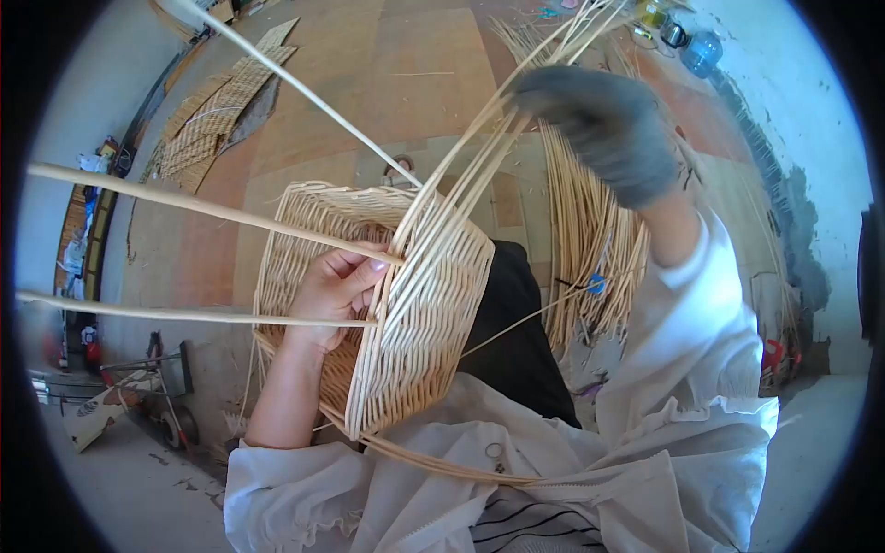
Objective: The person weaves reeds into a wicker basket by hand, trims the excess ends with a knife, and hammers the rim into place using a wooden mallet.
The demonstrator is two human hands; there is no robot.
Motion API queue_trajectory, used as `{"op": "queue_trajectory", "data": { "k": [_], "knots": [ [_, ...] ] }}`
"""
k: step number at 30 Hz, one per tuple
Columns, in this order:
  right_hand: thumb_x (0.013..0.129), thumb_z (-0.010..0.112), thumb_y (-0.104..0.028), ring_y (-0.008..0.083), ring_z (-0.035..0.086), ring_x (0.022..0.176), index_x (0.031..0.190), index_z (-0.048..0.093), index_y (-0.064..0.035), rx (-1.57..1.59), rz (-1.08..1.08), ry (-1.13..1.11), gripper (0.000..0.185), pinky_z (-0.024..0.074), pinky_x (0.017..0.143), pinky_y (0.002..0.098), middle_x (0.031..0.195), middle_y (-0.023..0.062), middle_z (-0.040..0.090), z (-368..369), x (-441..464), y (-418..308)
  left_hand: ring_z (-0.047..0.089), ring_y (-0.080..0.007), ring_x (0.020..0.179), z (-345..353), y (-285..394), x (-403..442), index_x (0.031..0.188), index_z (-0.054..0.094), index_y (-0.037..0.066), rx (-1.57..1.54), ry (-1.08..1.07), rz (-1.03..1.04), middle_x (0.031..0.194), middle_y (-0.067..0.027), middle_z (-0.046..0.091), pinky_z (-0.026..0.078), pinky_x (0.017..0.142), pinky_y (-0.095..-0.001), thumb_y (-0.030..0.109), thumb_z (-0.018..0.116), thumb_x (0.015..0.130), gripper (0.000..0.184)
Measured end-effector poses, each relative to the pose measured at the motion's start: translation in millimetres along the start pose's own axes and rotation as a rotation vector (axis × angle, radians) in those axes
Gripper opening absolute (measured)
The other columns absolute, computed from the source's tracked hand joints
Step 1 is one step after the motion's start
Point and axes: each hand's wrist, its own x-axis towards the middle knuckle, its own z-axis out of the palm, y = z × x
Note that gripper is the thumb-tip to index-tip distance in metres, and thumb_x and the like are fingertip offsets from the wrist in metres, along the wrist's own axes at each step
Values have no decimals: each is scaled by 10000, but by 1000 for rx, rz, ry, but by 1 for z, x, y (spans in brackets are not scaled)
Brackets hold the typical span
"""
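A woven wicker basket (433, 304) lies tilted on the person's lap, its opening toward the left. My left hand (341, 290), bare, reaches inside it and pinches the rim near the base of a thick rod (212, 214). Two more rods stick out leftward from the same edge. My right hand (599, 129), in a dark grey glove and blurred by motion, is up at the right beside a bundle of thin willow strands (489, 152) that fan from the rim to the upper right. Its fingers are smeared, so its hold on the strands cannot be made out.
A large pile of loose willow rods (595, 240) lies on the floor at the right. Woven panels (217, 115) rest at the upper left. A blue water bottle (702, 53) stands by the right wall. At the lower left is a wheeled item (178, 427).
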Motion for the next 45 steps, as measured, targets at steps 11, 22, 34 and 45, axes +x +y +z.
{"op": "queue_trajectory", "data": {
  "k": [11, 22, 34, 45],
  "knots": [
    [820, 605, -476, 188, 555, 542, 713, 679, -34, -288, 360, -1101, 461, 475, 582, 331, 578, 65, 595, 58, 81, 3, 604, -106, 908, -6, -6, 6, 1194, 561, 13, 182, -85, 197, 1070, -84, 643, 498, 749, -214, 84, 654, 827, 385],
    [787, 636, -381, 253, 640, 835, 875, 697, -84, -568, -511, -473, 316, 503, 730, 372, 848, 94, 660, 39, 38, -15, 610, -111, 681, 9, -16, 5, 909, 665, -80, 340, 141, 623, 760, -105, 676, 484, 644, -227, 128, 593, 888, 221],
    [706, 639, -165, 210, 609, 911, 855, 673, -149, -492, -683, -250, 153, 499, 769, 369, 942, 54, 621, 21, -4, -23, 603, -101, 742, 7, -13, 19, 934, 653, -57, 400, 35, 618, 771, -71, 661, 472, 696, -220, 207, 571, 906, 278],
    [817, 617, -329, 271, 606, 863, 858, 666, -71, -969, 351, -373, 266, 480, 783, 354, 959, 98, 628, 27, 96, 31, 633, -128, 732, 15, 4, 33, 926, 577, -46, 252, -48, 340, 830, -120, 665, 510, 651, -235, 0, 750, 713, 278]
  ]
}}
